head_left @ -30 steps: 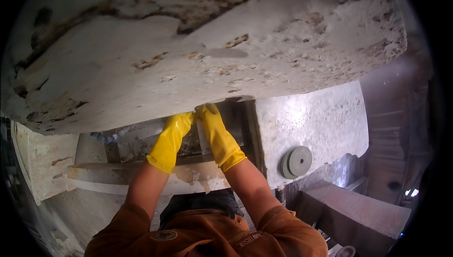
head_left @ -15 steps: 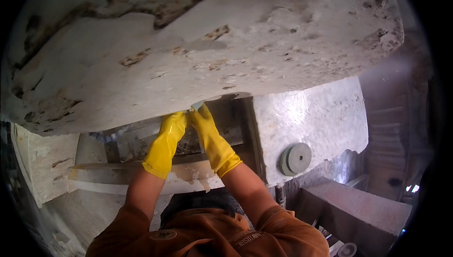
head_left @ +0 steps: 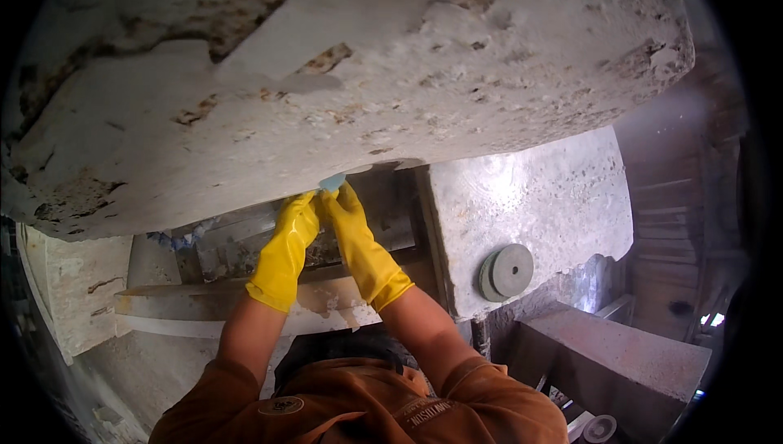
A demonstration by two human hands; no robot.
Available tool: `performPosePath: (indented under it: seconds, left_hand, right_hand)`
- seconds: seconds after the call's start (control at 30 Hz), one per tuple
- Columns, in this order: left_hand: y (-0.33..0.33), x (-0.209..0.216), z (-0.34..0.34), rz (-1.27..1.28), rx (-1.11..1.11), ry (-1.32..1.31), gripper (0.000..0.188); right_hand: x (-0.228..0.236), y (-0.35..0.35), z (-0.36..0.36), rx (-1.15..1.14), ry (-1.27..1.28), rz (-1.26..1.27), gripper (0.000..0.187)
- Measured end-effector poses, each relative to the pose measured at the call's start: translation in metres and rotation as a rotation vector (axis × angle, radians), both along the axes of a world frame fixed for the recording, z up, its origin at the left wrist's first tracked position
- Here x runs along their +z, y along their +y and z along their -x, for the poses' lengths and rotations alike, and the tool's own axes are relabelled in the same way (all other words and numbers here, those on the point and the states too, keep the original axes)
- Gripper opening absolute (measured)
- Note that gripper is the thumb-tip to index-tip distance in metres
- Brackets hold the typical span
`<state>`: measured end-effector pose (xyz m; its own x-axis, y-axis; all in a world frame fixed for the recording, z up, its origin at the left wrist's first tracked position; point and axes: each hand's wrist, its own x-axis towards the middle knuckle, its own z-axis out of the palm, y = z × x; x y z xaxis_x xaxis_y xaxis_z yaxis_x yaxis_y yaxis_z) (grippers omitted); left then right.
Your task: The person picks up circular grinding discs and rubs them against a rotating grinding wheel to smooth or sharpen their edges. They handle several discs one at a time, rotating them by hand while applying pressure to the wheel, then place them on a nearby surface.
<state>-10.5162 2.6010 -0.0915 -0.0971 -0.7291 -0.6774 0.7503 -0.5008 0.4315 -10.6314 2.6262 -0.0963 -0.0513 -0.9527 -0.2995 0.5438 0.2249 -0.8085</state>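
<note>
Pitted stone looms ahead. By its lower edge your right hand grips a pale-blue piece; whether your left hand grips is unclear.

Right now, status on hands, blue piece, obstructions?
Left hand, right hand close together beside big stone. Small blue piece at the hands, exact grip unclear. Grey discs off right, clear of hands.

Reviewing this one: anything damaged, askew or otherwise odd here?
Yes: the pale block is pitted, with brown patches breaking its surface at upper left; the ledge below it in view looks patchy, as if flaking. Two stacked discs sit off-centre.
</note>
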Motion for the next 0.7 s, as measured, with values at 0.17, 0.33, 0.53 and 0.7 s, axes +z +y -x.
performPosePath:
  seconds: [0.17,0.33,0.53,0.7]
  left_hand:
    - [-0.034,-0.033,-0.008,0.020,-0.023,-0.124,0.037]
    - [-0.039,-0.063,-0.028,0.164,-0.181,-0.364,0.036]
    - [0.001,-0.093,-0.055,0.681,-0.488,-0.842,0.036]
    - [0.023,-0.036,-0.031,-0.063,-0.038,0.433,0.041]
  right_hand:
    - [-0.012,-0.036,0.003,0.054,0.060,-0.077,0.037]
    - [0.005,-0.048,0.000,0.146,0.087,-0.146,0.039]
    - [0.010,-0.013,-0.006,0.171,-0.027,-0.028,0.039]
    - [0.029,0.022,0.009,0.036,-0.120,-0.047,0.038]
